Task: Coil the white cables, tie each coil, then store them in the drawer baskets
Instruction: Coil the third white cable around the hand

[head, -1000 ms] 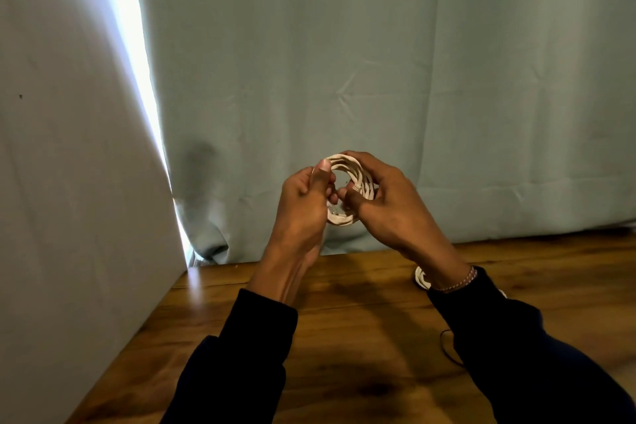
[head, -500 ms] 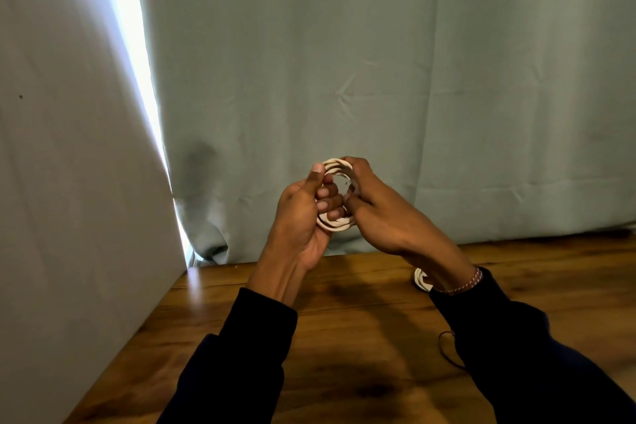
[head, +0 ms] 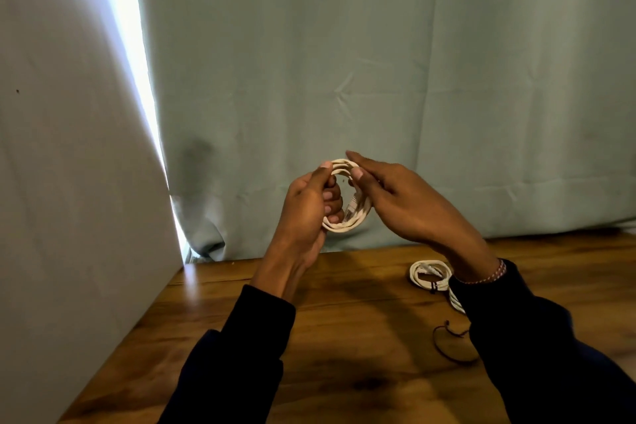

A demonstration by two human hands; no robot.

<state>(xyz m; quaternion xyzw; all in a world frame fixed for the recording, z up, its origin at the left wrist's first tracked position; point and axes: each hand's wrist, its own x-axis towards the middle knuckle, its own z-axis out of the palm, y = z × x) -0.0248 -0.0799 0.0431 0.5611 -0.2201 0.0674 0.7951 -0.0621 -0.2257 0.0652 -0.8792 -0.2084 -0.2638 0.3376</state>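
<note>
Right hand [head: 395, 200] has slid to the coil [head: 346, 200] top, pinching; left hand [head: 309, 203] still grips; tying apparently next.

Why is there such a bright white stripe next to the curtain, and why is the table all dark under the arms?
In the head view, daylight glares through the gap beside the pale green curtain, washing it out white; on the brown wooden table it leaves a shiny patch, and the arms cast soft dark shadows; the left hand and right hand, holding the coiled white cable, look dim and backlit.
</note>
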